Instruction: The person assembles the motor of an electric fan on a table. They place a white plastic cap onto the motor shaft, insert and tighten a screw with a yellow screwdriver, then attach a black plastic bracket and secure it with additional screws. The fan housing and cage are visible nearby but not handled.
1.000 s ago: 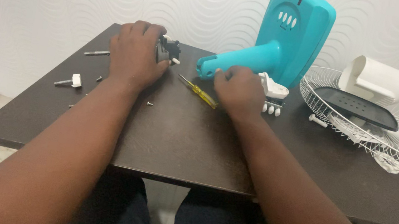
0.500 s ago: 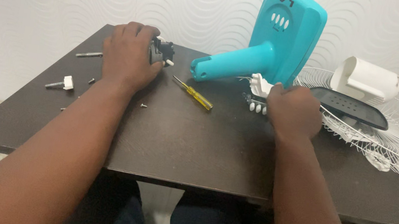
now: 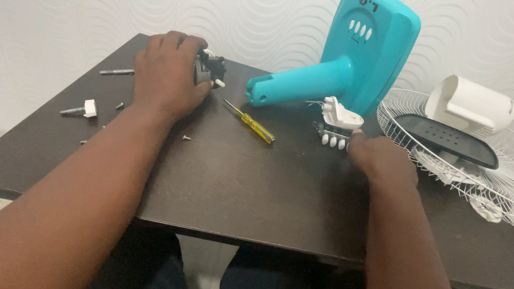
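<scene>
My left hand (image 3: 168, 79) is closed over a small dark grey motor part (image 3: 208, 69) at the back left of the dark table (image 3: 249, 191). My right hand (image 3: 381, 161) rests on the table with its fingers curled, fingertips touching a white switch block with a row of buttons (image 3: 337, 124). A yellow-handled screwdriver (image 3: 252, 123) lies between the hands. Behind it a turquoise fan housing (image 3: 354, 50) stands tilted with its neck pointing left.
A white wire fan grille (image 3: 512, 185) lies at the right with a black plate (image 3: 453, 141) and a white cylinder cover (image 3: 473, 103) on it. Loose screws, a metal pin (image 3: 116, 72) and a white knob (image 3: 89, 108) lie on the table's left side.
My right hand moved from the fan neck to the right and now sits at the white switch block. My left hand stayed on the motor part.
</scene>
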